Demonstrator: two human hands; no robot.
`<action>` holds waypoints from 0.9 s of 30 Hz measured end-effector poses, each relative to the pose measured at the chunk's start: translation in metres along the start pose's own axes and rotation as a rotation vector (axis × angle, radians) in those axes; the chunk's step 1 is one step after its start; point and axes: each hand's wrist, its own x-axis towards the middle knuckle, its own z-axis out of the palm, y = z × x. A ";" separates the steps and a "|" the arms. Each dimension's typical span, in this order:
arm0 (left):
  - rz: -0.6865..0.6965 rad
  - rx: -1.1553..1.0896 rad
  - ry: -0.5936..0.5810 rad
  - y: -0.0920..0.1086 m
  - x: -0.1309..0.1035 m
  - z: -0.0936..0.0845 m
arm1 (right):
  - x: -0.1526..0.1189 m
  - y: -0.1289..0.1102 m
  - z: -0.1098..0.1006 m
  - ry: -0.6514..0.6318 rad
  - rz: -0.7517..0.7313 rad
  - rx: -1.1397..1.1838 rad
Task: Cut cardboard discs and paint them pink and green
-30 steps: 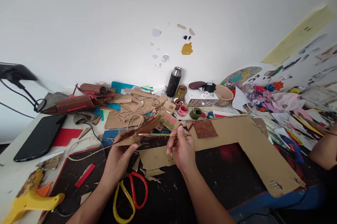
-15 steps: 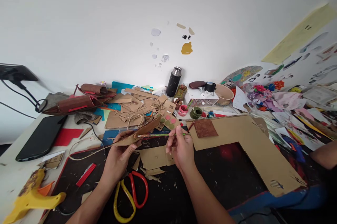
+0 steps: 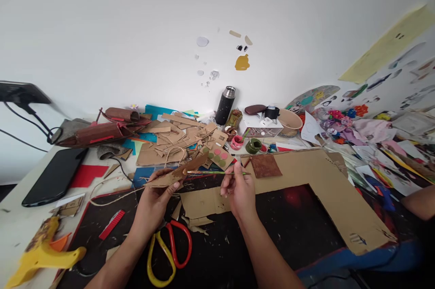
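My left hand (image 3: pixel 157 194) is closed on a pointed cardboard piece (image 3: pixel 176 175), partly coated in brown paint, with a string trailing from its left side. In my right hand (image 3: pixel 240 188) a thin paintbrush (image 3: pixel 214 172) is pinched, its green-smeared handle pointing right. The brush tip touches or nearly touches the cardboard's painted face. Below my left hand lie scissors (image 3: pixel 159 257) with one yellow and one red handle. A brown-painted cardboard square (image 3: pixel 266 166) rests to the right of my right hand.
Open paint jars, pink (image 3: pixel 237 142) and green (image 3: pixel 253 146), stand behind my hands. Cardboard scraps (image 3: pixel 183 132) are heaped left of a black flask (image 3: pixel 225 105). A yellow glue gun (image 3: pixel 44 252) and a phone (image 3: pixel 54 175) lie left. Another person's arm (image 3: pixel 419 200) shows at right.
My right hand and the paintbrush have shifted slightly right, so the brush tip now sits further along the cardboard. My left hand keeps its hold on the piece.
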 end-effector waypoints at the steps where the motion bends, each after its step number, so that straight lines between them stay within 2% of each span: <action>1: 0.003 0.014 0.005 0.000 0.000 0.000 | -0.001 -0.001 0.000 0.001 -0.001 0.006; 8: 0.077 0.156 0.049 0.001 0.000 0.002 | -0.007 0.002 0.008 -0.122 0.027 0.012; 13: 0.039 0.097 0.048 0.002 0.000 0.000 | -0.003 0.003 0.003 -0.017 0.001 0.013; 15: 0.036 0.089 0.048 0.002 0.000 0.000 | -0.005 0.002 0.001 -0.028 0.001 0.018; 20: 0.061 0.107 0.056 0.003 0.000 0.001 | -0.010 0.005 0.002 -0.150 0.038 -0.007; 25: 0.030 0.102 0.074 0.006 0.000 0.000 | -0.005 0.006 0.000 -0.050 0.005 0.012; 27: 0.032 0.116 0.070 0.007 0.000 0.001 | -0.007 0.005 -0.001 -0.065 0.016 0.015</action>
